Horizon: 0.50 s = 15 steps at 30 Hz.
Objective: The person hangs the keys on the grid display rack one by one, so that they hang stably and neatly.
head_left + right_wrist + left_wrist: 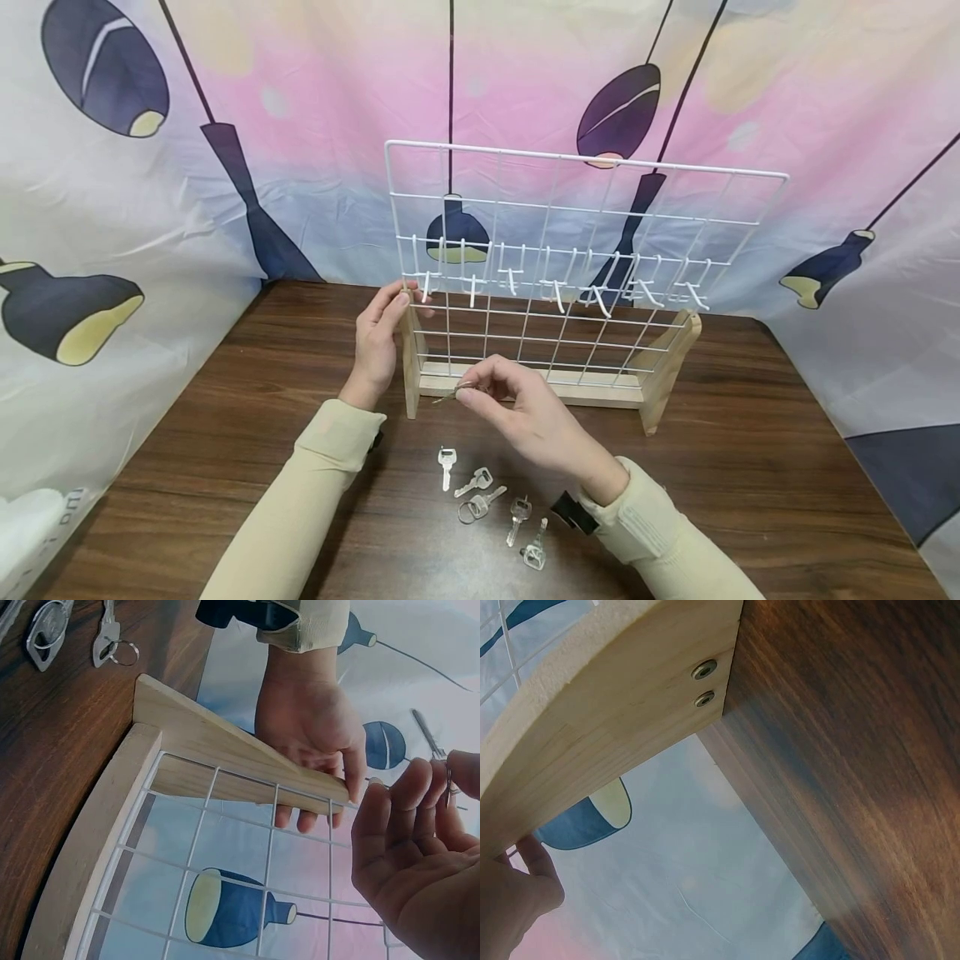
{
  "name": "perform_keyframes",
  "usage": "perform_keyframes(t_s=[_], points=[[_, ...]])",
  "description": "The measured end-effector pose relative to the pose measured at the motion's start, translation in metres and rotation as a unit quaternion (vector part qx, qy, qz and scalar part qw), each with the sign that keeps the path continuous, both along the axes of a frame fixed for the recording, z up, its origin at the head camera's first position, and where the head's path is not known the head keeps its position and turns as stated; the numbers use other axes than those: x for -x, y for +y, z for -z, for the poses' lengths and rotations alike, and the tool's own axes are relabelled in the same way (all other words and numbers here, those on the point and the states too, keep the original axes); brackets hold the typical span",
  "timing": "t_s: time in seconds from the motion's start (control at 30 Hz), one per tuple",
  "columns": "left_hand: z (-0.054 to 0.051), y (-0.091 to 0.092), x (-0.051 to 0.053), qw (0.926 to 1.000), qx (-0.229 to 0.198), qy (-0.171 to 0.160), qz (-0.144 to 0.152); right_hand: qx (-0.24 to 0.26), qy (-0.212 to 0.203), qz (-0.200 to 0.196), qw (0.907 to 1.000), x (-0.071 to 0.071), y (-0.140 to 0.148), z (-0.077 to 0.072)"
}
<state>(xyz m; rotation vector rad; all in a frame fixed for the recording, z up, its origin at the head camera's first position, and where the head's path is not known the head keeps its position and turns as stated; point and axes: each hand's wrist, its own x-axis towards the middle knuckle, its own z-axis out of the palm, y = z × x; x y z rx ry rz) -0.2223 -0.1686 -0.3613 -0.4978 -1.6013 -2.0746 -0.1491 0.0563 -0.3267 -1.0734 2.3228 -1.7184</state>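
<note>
My left hand [377, 346] grips the upper end of the left wooden side panel [411, 379] of a white wire-grid rack [540, 153]. The thumb lies on the near side, with the fingers reaching behind. In front of the grid, my right hand [540, 421] pinches a metal key [429, 733] by its ring end between thumb and fingers; the shaft points away from the hand. Several more keys lie on the table below, among them one key [447, 468] at the left and another [534, 552] nearest me. Some carry small rings.
A row of white hooks [555, 296] hangs across the middle of the grid. The rack stands on a wooden base [600, 395] on a dark wood-grain table [247, 433]. Behind it hangs a lamp-patterned cloth [337, 83]. Something white [30, 525] sits at the lower left.
</note>
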Motion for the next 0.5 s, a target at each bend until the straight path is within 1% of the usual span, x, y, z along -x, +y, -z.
perform_keyframes(t_s=[0.2,0.3,0.43,0.5], points=[[0.001,-0.001,0.001,0.9999,0.016,0.004,-0.006,-0.010,0.002,-0.008,0.9999,0.001,-0.003,-0.004],[0.000,-0.001,0.001,0.9998,0.017,0.004,-0.006,-0.016,0.014,-0.010,0.9997,0.001,-0.004,-0.007],[0.001,-0.002,0.001,0.9999,0.013,0.006,-0.003,-0.017,0.035,0.001,0.9992,0.003,-0.007,-0.010],[0.001,-0.001,0.001,0.9999,0.014,0.005,-0.003,-0.015,0.054,0.006,0.9984,0.005,-0.008,-0.011]])
